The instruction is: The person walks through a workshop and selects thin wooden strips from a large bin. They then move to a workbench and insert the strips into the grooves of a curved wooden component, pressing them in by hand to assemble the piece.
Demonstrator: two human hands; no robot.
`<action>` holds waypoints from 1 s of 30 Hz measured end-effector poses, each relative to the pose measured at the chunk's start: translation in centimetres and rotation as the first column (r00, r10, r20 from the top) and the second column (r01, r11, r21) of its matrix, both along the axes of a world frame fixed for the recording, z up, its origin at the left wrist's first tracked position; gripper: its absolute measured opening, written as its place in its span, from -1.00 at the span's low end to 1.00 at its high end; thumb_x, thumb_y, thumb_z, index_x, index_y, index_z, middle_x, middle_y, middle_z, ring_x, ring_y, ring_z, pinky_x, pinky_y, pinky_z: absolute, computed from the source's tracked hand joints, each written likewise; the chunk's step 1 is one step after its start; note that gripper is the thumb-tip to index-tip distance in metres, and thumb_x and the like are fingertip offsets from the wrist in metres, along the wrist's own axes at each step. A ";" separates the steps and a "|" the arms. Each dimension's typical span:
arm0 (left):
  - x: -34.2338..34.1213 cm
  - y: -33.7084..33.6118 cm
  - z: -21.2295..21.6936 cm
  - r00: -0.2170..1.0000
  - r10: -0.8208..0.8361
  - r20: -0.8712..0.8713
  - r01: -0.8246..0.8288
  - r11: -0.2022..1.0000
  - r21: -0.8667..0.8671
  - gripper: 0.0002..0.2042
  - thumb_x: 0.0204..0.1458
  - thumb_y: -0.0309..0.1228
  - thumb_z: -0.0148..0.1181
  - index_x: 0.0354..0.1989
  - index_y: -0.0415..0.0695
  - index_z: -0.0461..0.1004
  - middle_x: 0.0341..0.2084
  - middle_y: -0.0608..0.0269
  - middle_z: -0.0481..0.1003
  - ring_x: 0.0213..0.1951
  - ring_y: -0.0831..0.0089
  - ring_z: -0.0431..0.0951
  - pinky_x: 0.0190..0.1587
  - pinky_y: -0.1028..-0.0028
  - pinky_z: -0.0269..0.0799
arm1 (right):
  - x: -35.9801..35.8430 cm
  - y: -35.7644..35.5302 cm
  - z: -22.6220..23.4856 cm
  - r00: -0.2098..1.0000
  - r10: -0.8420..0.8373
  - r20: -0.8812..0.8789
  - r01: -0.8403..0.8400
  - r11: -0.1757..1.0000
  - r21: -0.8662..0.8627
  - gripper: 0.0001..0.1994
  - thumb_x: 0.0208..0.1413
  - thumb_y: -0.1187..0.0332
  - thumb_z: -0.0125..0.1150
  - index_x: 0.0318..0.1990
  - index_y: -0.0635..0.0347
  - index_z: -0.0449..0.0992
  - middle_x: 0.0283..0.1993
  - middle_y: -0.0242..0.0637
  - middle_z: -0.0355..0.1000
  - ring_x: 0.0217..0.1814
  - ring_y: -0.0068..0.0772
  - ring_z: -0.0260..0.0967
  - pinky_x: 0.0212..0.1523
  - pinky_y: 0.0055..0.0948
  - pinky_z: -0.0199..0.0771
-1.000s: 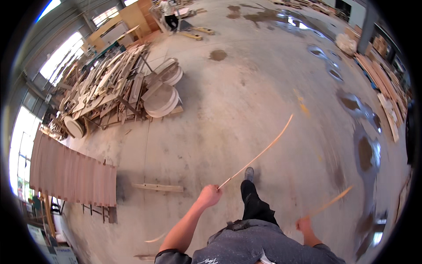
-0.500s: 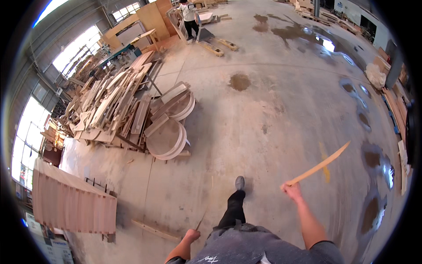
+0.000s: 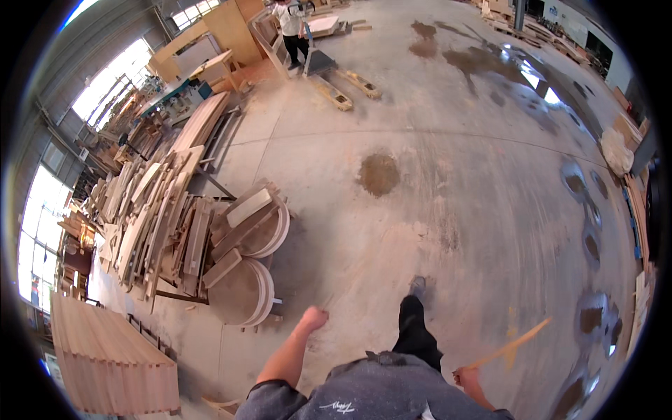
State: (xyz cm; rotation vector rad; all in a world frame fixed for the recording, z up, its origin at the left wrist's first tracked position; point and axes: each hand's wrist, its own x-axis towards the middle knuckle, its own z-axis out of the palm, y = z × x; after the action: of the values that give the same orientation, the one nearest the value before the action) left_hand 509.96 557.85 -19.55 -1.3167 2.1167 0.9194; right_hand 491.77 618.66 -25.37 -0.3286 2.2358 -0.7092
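My right hand [image 3: 469,379] is low beside my right hip, closed round one end of a long, thin, slightly curved wooden strip [image 3: 514,342]. The strip points away to the right above the concrete floor. Out in front on the left, my left hand [image 3: 315,318] is closed in a fist. A faint thin line shows by its knuckles, and I cannot make out what it holds, if anything. My foot [image 3: 417,285] is stretched ahead on the floor between the hands.
On the left lie a large pile of boards [image 3: 150,217] and round wooden frames [image 3: 245,294]. A ribbed wooden panel stack [image 3: 115,357] stands at lower left. Farther off, a person [image 3: 290,31] stands by a pallet jack [image 3: 339,87]. Wet patches [image 3: 589,320] mark the floor.
I have moved forward, so the round frames are nearer. My left hand has swung forward and up; my right hand has swung back with the wooden strip.
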 end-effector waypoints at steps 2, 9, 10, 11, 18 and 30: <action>-11.8 -3.4 0.5 1.000 -0.011 -0.011 0.011 0.999 0.035 -0.62 0.02 -0.16 0.11 -0.31 -0.30 0.62 -0.26 -0.25 0.58 -0.10 -0.02 0.61 -0.05 0.14 0.50 | -6.5 1.6 -1.4 0.962 0.238 -0.135 -0.224 0.968 0.110 -0.83 0.02 0.34 0.24 -0.55 0.17 0.58 -0.60 -0.29 0.49 -0.63 -0.40 0.44 -0.55 -0.35 0.46; -31.2 -8.5 3.1 0.997 0.079 0.011 -0.080 0.983 0.165 -0.64 -0.02 -0.17 0.16 -0.34 -0.28 0.64 -0.45 -0.13 0.60 -0.42 0.02 0.63 -0.33 0.16 0.53 | -45.9 -17.5 -5.5 0.978 -0.180 -0.107 0.176 0.983 -0.048 -0.80 0.07 0.45 0.10 -0.59 0.18 0.49 -0.64 -0.35 0.40 -0.68 -0.51 0.28 -0.67 -0.47 0.25; -32.6 -9.0 2.5 0.988 0.142 0.061 -0.151 0.970 0.192 -0.64 -0.02 -0.18 0.16 -0.34 -0.28 0.63 -0.47 -0.11 0.60 -0.46 0.06 0.62 -0.35 0.18 0.53 | -50.8 -25.7 3.2 0.885 -0.454 0.099 0.465 0.858 -0.218 -0.81 0.12 0.45 0.11 -0.54 0.19 0.50 -0.62 -0.36 0.40 -0.67 -0.54 0.28 -0.67 -0.50 0.24; -35.5 -10.6 2.7 0.984 0.160 0.075 -0.172 0.962 0.210 -0.64 -0.02 -0.18 0.16 -0.35 -0.29 0.63 -0.49 -0.09 0.59 -0.49 0.11 0.60 -0.38 0.20 0.52 | -55.9 -30.1 6.8 0.871 -0.476 0.121 0.491 0.827 -0.274 -0.85 0.13 0.43 0.15 -0.48 0.21 0.52 -0.59 -0.38 0.41 -0.60 -0.56 0.30 -0.58 -0.49 0.28; -53.7 -24.4 -7.4 0.956 0.149 0.254 -0.209 0.950 0.233 -0.64 0.00 -0.18 0.12 -0.32 -0.30 0.62 -0.54 -0.04 0.56 -0.58 0.19 0.57 -0.44 0.22 0.52 | -84.4 -48.3 4.7 0.898 -0.429 0.095 0.432 0.822 -0.371 -0.92 0.15 0.48 0.15 -0.38 0.22 0.53 -0.54 -0.36 0.44 -0.59 -0.59 0.32 -0.61 -0.55 0.29; -112.9 -50.5 -1.5 0.986 -0.133 -0.105 0.137 0.990 0.035 -0.57 0.11 -0.11 -0.01 -0.29 -0.27 0.62 -0.25 -0.22 0.56 -0.14 -0.15 0.57 -0.07 0.10 0.50 | -110.8 -48.8 -2.4 0.984 -0.149 0.102 0.166 0.966 -0.197 -0.78 -0.03 0.50 0.15 -0.66 0.15 0.34 -0.70 -0.36 0.28 -0.78 -0.42 0.21 -0.78 -0.40 0.15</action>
State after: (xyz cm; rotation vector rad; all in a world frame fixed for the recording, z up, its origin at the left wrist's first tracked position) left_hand 397.06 507.39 -21.00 -1.1122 2.2205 0.9872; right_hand 380.92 569.86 -27.74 -0.2168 2.1276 -1.0242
